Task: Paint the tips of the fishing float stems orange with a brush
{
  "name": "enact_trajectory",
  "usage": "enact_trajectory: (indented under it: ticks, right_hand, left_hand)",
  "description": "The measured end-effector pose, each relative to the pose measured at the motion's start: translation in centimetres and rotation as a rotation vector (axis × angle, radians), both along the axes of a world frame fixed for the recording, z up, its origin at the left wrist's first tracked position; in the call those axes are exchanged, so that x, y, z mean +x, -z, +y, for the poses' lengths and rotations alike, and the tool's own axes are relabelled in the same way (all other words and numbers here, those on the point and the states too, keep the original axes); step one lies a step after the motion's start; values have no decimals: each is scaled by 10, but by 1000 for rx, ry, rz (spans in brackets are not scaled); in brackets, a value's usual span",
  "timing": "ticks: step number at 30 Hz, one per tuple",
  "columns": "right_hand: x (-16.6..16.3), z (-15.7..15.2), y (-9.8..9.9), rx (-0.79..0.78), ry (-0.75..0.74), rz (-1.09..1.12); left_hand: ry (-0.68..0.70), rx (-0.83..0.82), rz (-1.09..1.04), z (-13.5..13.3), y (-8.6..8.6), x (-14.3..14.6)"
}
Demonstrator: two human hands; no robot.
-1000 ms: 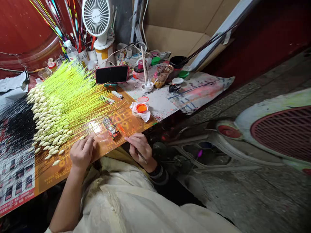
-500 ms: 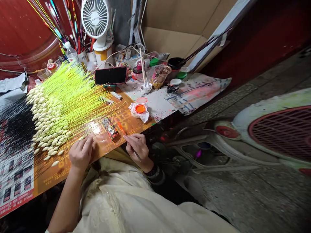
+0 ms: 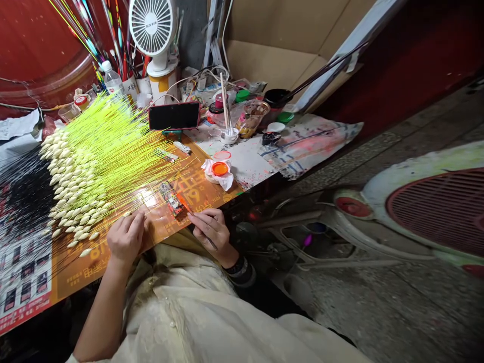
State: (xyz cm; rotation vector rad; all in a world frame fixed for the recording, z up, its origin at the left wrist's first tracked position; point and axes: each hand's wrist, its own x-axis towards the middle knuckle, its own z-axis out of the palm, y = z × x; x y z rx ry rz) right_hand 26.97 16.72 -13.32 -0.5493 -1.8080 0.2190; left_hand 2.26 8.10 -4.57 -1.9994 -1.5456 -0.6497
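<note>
My left hand [image 3: 126, 233] is closed at the table's front edge, fingers pinched on a fishing float [image 3: 127, 214]. Only a small pale bit of its body shows above the fingers; the rest is hidden. My right hand [image 3: 210, 231] pinches a paintbrush [image 3: 184, 203] whose bristles are bright orange and point up and left. The brush tip is over the right side of a small paint-smeared block [image 3: 172, 199]; I cannot tell whether they touch. Left of my hands lie many fishing floats [image 3: 77, 201] with cream bodies, thin yellow tips and black stems.
An open pot of orange paint [image 3: 220, 169] stands on crumpled tissue beyond my right hand. A phone [image 3: 174, 116] leans on a stand, with a white fan [image 3: 152, 25] behind it. Paint jars and a cup of brushes [image 3: 230, 136] crowd the back right. A larger fan [image 3: 442, 206] stands at right.
My right hand has shifted slightly left, and the orange brush tip has moved left toward the smeared block. My left hand stays almost where it was. The view has tilted a little.
</note>
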Motion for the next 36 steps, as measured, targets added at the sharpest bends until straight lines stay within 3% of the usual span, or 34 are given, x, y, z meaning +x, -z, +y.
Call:
enact_trajectory:
  ticks: [18,36]
  right_hand:
    - [-1,1,4,-15,-26,21]
    - [0,3,5,-50,90,78]
  left_hand:
    - [-24,27,73,1,-4,1]
    - [-21,27,67,2,-2,-1]
